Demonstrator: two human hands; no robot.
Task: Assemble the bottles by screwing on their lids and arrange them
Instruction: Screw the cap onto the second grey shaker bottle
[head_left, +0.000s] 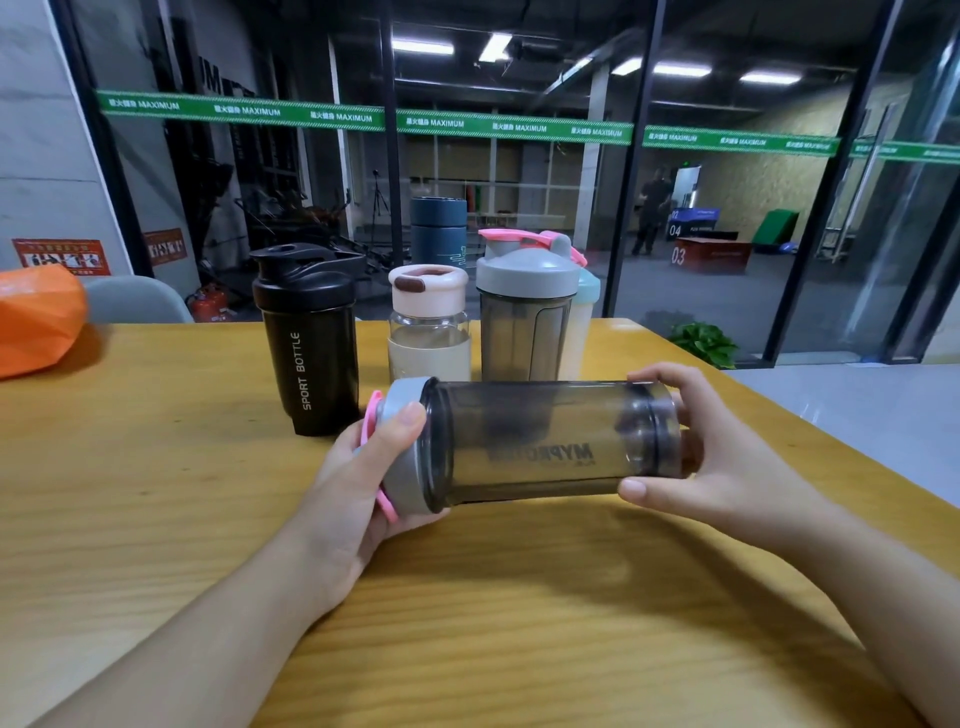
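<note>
Item 1, wooden table (156, 519): from my remote seat I see its right edge running diagonally from behind the bottles toward the lower right, close under my right forearm; bare board lies open in front of and to the left of my hands.

Item 2, smoky shaker bottle (540, 441): held on its side above the table, near the middle of the view, just in front of the standing row. Translucent grey body, printed lettering showing reversed and only partly legible. Its grey lid (405, 447) with a pink loop points left.

Item 3, left hand (358, 483): wrapped round the lid, thumb over the rim.

Item 4, right hand (691, 447): fingers and thumb curled round the bottle's base end.

Item 5, standing row behind: black sport bottle (309, 338), pink-capped glass bottle (428, 322), grey-lidded shaker (524, 312) with pink flip cap. A pale bottle (579, 332) is mostly hidden behind that shaker; a dark blue flask (439, 231) stands further back, its base hidden.

Item 6, orange bag (36, 317): cut off by the left frame edge.

I cannot tell whether the lid is fully screwed on.
</note>
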